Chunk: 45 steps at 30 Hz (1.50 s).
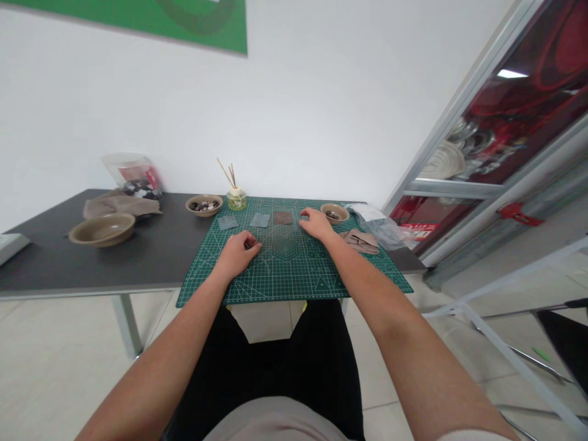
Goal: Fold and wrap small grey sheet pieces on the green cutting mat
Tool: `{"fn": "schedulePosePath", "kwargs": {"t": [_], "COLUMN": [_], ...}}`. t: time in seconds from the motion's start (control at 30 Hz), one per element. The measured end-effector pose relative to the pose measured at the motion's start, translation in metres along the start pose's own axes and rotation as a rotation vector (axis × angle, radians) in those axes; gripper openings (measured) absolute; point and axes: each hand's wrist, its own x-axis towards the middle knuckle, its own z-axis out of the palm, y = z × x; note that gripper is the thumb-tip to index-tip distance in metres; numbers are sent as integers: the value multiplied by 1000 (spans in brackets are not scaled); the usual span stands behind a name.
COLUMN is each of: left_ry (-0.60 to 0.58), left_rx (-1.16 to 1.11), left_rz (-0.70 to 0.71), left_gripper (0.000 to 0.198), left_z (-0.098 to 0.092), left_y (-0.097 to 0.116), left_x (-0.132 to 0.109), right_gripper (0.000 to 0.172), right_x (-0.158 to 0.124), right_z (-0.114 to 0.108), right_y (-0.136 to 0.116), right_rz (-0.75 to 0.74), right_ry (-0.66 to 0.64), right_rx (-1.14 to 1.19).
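Note:
My left hand (237,252) rests on the green cutting mat (285,275), its fingers curled in. Something dark shows between thumb and fingers, too small to name. My right hand (316,222) lies at the mat's right side with fingers apart, between a brown square (282,218) and a small bowl (339,207) holding a few dark stones. I see nothing in it. Two grey-blue squares, one at the left (228,222) and another grey-blue square (260,220) nearer the middle, lie in a row with the brown one. A folded brown cloth (361,241) is beside my right wrist.
A bowl of mixed stones (204,212) and a reed diffuser (237,199) stand at the back left. Farther left are a larger bowl (103,236), a cloth (114,205) and a clear container (131,171). A plastic bag (383,229) lies at the right.

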Motion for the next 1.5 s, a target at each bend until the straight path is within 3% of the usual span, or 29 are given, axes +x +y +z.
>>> {"fn": "schedulePosePath", "kwargs": {"t": [0.13,0.23,0.37,0.67,0.83,0.93,1.0,1.17,1.37,1.5], "left_ry": [2,2,8,12,0,8,8,-4,35,78], "left_rx": [-12,-18,-33,-11,-21,-31,-44,-131,-234,-353], "left_rz": [-13,-14,-24,-9,-18,-15,-16,-29,-56,-95], "left_gripper": [20,19,21,19,19,17,14,11,21,19], "left_z": [-1,-1,0,1,0,0,0,1,-1,0], "left_y": [3,3,1,1,1,0,-1,-2,-3,-8], "left_x": [-1,-2,-2,-3,-3,-3,-3,-3,-3,-2], "right_gripper": [56,71,70,50,65,66,56,15,28,26], "right_x": [12,17,25,41,47,48,47,45,21,-19], "right_z": [18,35,46,39,38,39,38,31,8,-2], "right_y": [-21,-36,-44,-37,-36,-36,-37,-37,-52,-76], "right_rz": [-112,-109,-44,-91,-1,56,102,197,157,57], "right_ry": [-130,-227,-224,-206,-198,-130,-43,107,241,156], "right_rx": [-41,-76,-140,-247,-234,-180,-93,324,532,988]}}
